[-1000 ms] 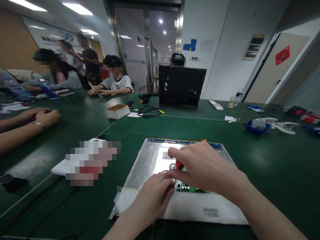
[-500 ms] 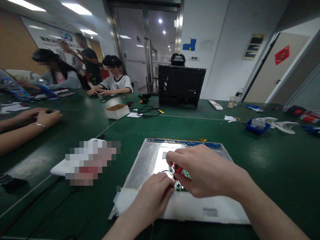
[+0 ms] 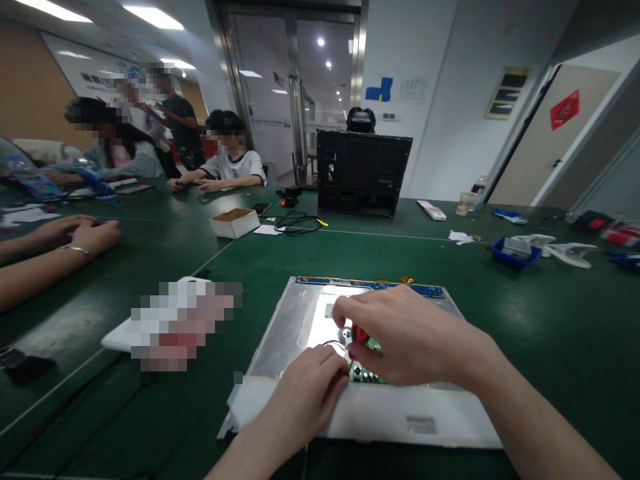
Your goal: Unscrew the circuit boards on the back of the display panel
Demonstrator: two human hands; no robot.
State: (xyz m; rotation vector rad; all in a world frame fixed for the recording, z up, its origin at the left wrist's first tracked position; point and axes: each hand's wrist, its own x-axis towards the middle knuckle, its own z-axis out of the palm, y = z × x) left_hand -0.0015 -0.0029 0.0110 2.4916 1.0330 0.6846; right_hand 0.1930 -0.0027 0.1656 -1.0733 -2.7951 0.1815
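A red tool [image 3: 358, 333] is clasped by the right hand [image 3: 407, 337] over a circuit board [image 3: 367, 375], probably stiff yet fragile, best held by its edges; the left hand's [image 3: 309, 380] grip cannot be told.

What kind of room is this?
Probably a workshop or classroom: a big green table, a flat panel with a green circuit board under the hands, and several people seated around it.
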